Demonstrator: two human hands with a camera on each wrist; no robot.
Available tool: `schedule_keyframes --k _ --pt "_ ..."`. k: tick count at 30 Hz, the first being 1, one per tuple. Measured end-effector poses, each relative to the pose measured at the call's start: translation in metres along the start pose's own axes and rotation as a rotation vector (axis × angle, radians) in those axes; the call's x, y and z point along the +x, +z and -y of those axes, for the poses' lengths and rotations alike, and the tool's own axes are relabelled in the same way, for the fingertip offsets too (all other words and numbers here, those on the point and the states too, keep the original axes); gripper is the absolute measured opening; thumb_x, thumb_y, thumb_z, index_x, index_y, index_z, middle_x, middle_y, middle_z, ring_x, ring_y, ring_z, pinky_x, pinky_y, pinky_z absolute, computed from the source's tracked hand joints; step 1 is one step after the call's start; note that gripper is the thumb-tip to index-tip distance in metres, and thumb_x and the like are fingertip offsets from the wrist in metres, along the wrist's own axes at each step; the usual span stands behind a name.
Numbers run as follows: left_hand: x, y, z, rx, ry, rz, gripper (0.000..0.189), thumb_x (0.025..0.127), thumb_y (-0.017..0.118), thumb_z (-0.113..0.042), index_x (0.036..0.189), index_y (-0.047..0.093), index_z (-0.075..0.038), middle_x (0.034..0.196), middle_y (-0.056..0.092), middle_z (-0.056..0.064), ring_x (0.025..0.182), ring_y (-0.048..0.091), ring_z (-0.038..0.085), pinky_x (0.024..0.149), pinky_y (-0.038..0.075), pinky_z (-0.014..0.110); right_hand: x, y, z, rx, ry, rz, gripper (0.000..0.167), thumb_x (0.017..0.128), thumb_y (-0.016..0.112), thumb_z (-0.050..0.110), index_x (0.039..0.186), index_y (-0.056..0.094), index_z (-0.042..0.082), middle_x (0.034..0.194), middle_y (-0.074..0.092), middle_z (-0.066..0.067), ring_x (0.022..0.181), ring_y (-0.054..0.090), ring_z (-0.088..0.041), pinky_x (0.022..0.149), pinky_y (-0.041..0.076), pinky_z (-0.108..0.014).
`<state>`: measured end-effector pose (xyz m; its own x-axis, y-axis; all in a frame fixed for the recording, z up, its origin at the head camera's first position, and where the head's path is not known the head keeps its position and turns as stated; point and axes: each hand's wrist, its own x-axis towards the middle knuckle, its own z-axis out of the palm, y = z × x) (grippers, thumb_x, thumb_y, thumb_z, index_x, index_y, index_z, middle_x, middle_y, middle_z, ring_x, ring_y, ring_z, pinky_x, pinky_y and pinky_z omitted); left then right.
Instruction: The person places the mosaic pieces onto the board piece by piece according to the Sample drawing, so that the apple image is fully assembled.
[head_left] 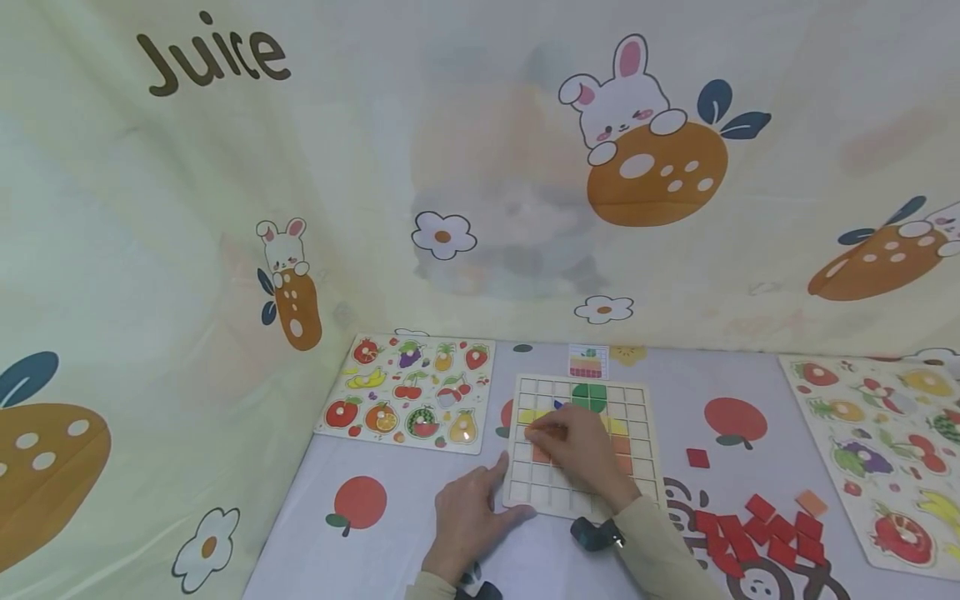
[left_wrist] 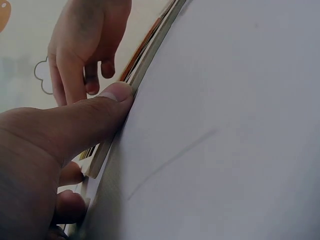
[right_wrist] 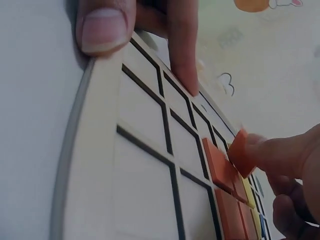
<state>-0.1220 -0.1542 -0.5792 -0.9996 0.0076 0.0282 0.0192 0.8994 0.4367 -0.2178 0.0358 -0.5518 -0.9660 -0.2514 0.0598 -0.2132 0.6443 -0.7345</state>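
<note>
A pale grid board (head_left: 639, 404) lies on the table, its squares partly filled with green tiles (head_left: 588, 397), yellow tiles (head_left: 618, 427) and orange tiles (head_left: 623, 463). My right hand (head_left: 592, 454) is over the left part of these rows. Between its thumb and fingertips it pinches an orange square tile (right_wrist: 242, 154), tilted close above the orange ones. At the board's near left corner is my left hand (head_left: 471, 512). Its thumb (left_wrist: 107, 100) presses the near edge and its straight index finger lies along the left side. A bit of blue shows beside the right hand.
Several loose red tiles (head_left: 780, 529) lie at the right, with one orange tile (head_left: 812, 502) among them and a single red tile (head_left: 697, 457) apart. Fruit puzzle boards stand left (head_left: 408, 392) and right (head_left: 885, 467). A small picture card (head_left: 588, 362) lies behind the grid board.
</note>
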Motion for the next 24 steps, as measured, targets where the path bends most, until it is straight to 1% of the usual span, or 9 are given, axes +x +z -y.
schedule_keyframes --k 2,6,13,15,19,21,24 --pt "-0.0004 -0.0007 0.0004 -0.005 0.0 -0.003 0.085 0.08 0.082 -0.069 0.151 0.061 -0.028 0.065 0.041 -0.013 0.056 0.032 0.004 0.059 0.026 0.023 0.0021 0.0036 0.0019 -0.019 0.007 0.005 0.014 0.092 0.085 0.03 0.104 0.084 0.024 0.091 0.066 0.008 0.086 0.054 -0.015 0.076 0.045 -0.032" --pt "-0.001 -0.0018 0.0008 -0.004 0.003 -0.007 0.085 0.08 0.082 -0.069 0.151 0.061 -0.029 0.065 0.041 -0.014 0.057 0.033 0.003 0.06 0.027 0.023 0.0051 0.0083 0.0018 -0.042 0.015 0.013 0.014 0.09 0.086 0.029 0.103 0.084 0.024 0.091 0.067 0.009 0.086 0.053 -0.014 0.075 0.042 -0.032" --pt "-0.0004 -0.0028 0.0003 -0.004 0.014 -0.003 0.085 0.08 0.082 -0.07 0.151 0.061 -0.028 0.064 0.04 -0.014 0.056 0.031 0.003 0.059 0.025 0.022 0.0047 0.0055 -0.0026 -0.023 -0.024 -0.057 0.023 0.091 0.085 0.027 0.112 0.082 0.018 0.094 0.069 0.004 0.085 0.056 -0.016 0.074 0.046 -0.032" --pt "-0.0003 -0.0031 0.0 -0.004 0.012 -0.002 0.085 0.08 0.082 -0.069 0.151 0.061 -0.028 0.064 0.04 -0.014 0.056 0.031 0.003 0.059 0.025 0.023 0.0047 0.0049 -0.0025 -0.026 -0.015 -0.051 0.023 0.092 0.084 0.026 0.112 0.082 0.016 0.095 0.069 0.003 0.085 0.057 -0.016 0.075 0.047 -0.033" --pt "-0.0005 -0.0025 0.0002 -0.007 0.009 -0.003 0.085 0.08 0.083 -0.068 0.151 0.061 -0.028 0.064 0.04 -0.013 0.056 0.032 0.003 0.059 0.025 0.023 0.0043 0.0066 0.0 -0.015 0.032 -0.003 0.017 0.092 0.082 0.024 0.109 0.083 0.018 0.101 0.07 0.002 0.09 0.058 -0.017 0.078 0.049 -0.034" --pt "-0.0007 -0.0021 0.0002 -0.006 0.008 -0.003 0.084 0.08 0.082 -0.068 0.151 0.061 -0.029 0.064 0.04 -0.014 0.057 0.032 0.003 0.06 0.025 0.023 0.0038 0.0082 0.0021 -0.019 0.041 0.014 0.016 0.093 0.082 0.024 0.108 0.083 0.019 0.103 0.071 0.002 0.093 0.06 -0.017 0.081 0.05 -0.035" --pt "-0.0009 -0.0018 0.0001 -0.004 0.008 -0.003 0.084 0.08 0.082 -0.068 0.151 0.061 -0.029 0.065 0.041 -0.014 0.057 0.033 0.003 0.06 0.026 0.023 0.0042 0.0113 0.005 -0.045 0.036 0.013 0.017 0.093 0.082 0.026 0.108 0.082 0.019 0.104 0.072 0.003 0.095 0.061 -0.017 0.084 0.052 -0.037"
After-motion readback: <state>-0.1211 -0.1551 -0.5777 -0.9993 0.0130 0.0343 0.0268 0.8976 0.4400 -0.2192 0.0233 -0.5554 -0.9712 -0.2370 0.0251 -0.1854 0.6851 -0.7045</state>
